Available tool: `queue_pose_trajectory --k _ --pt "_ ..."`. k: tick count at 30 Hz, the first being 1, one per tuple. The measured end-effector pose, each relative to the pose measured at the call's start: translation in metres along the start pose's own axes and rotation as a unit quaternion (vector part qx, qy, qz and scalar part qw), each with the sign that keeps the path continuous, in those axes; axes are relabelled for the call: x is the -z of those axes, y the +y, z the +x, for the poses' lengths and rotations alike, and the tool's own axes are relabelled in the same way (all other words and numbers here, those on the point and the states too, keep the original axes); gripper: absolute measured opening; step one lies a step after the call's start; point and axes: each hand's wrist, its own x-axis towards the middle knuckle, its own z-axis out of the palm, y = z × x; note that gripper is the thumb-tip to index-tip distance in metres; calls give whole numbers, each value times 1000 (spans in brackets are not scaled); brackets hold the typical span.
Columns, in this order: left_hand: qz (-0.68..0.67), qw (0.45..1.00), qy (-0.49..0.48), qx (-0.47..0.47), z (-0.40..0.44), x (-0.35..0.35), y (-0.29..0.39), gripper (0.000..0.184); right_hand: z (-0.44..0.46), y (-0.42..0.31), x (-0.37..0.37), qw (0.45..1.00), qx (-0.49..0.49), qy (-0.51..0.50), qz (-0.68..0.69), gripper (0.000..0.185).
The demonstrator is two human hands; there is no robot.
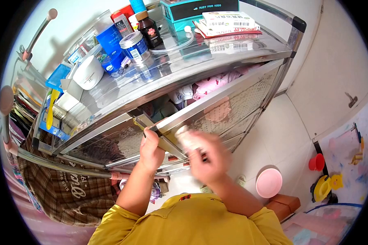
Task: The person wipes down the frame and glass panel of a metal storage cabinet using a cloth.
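My left hand is closed on the metal frame at the inner end of a tilted-out front panel of a cabinet, its thumb on top. A small dark piece sits by the thumb tip. Close beside it, my right hand is smeared by motion, its fingers curled around a pale, cloth-like thing. That pale thing is at the panel's frame; whether it touches is unclear. Behind the tilted panel, pink patterned clothes show in the opening. The left front panel has a dark, worn surface.
The cabinet's shiny top holds a white bowl, a blue-labelled jar, a brown bottle, a teal box and stacked boxes. A pink basin is on the floor. Plaid cloth hangs left.
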Motion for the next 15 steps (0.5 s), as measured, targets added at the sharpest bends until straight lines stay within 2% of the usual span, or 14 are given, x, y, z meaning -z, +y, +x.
queue_pose_trajectory --k 2,4,9,12,15 --pt "55 998 31 1 0 -15 8 83 11 11 11 999 -17 32 -31 34" --pt "82 996 46 2 0 -19 10 82 28 23 14 979 -118 163 -14 30" --pt "62 996 64 6 -3 -16 5 84 24 17 8 980 -151 130 11 29" --pt "50 997 57 0 -3 -12 2 86 15 3 3 993 -79 54 -68 35" --pt "12 998 68 6 -2 -11 -1 90 5 1 -10 999 -7 34 -27 40"
